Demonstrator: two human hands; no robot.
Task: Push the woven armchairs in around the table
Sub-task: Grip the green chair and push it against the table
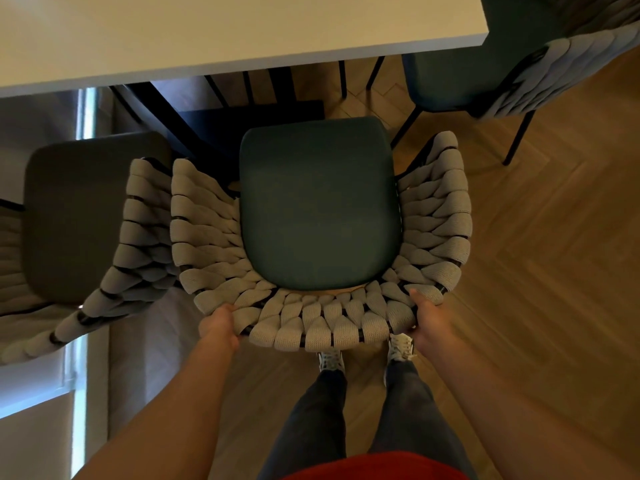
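A woven armchair (318,209) with a dark green seat cushion and a grey rope back stands right below me, its seat front just short of the white table's edge (242,62). My left hand (220,325) grips the back rim at its left curve. My right hand (427,315) grips the rim at its right curve. A second woven armchair (90,223) with a grey-brown seat stands close at the left, its armrest almost touching the middle chair. A third woven armchair (491,71) with a green seat sits at the table's right end, partly under the top.
Black table legs and a dark base (249,112) show under the tabletop ahead of the middle chair. Herringbone wood floor (536,271) spreads to the right. A pale curtain and window (83,375) lie at the left. My feet stand just behind the chair back.
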